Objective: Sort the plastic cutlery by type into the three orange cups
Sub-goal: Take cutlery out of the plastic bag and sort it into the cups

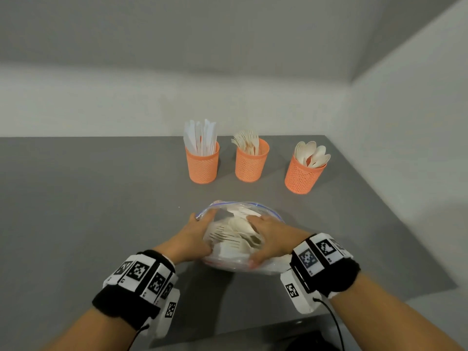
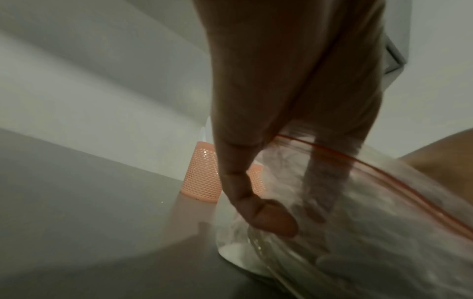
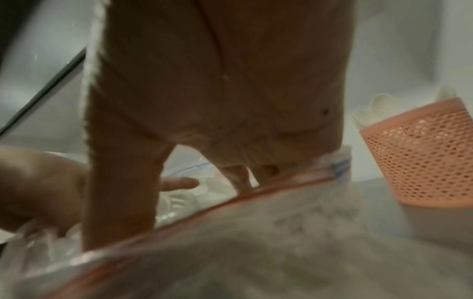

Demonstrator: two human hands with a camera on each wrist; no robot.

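Plastic cutlery (image 1: 235,236) lies mixed inside a clear zip bag (image 1: 268,214) on the grey tabletop (image 1: 101,198), near its front edge. Left hand (image 1: 192,239) grips the bag's left side, fingers curled round it. Right hand (image 1: 273,236) grips the right side, fingers reaching into the mouth. Behind stand three orange cups: the left cup (image 1: 202,165) holds knives, the middle cup (image 1: 250,163) forks, the right cup (image 1: 302,177) spoons.

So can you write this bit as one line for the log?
both hands on bag of mixed cutlery | left hand grips it | right hand grips it | cups hold knives, forks, spoons
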